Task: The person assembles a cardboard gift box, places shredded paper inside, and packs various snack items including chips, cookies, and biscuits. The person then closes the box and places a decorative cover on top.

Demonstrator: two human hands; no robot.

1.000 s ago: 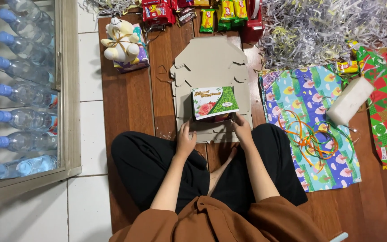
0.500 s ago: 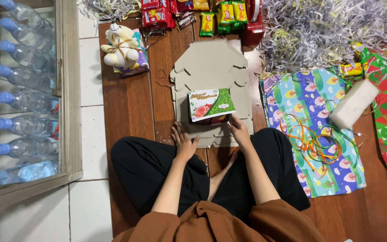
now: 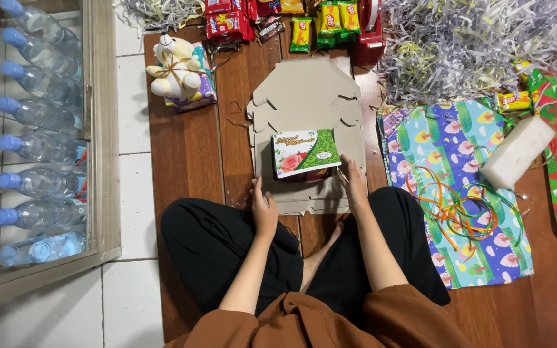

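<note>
A flat grey cardboard cut-out lies on the wooden floor in front of my crossed legs. On its near half sits a small printed card, white with a red rose on the left and green on the right, with something dark under it. My left hand rests flat on the cardboard's near left corner, fingers pointing away from me. My right hand lies on the cardboard just right of the card, its fingertips touching the card's near right corner.
A glass-fronted cabinet with water bottles stands at the left. A small plush bear and snack packets lie beyond the cardboard. Shredded paper, patterned wrapping paper, tangled ribbons and a white block fill the right.
Both hands were at the card's near edge. My left hand has slid back and left to the cardboard's corner; my right hand has shifted slightly right of the card.
</note>
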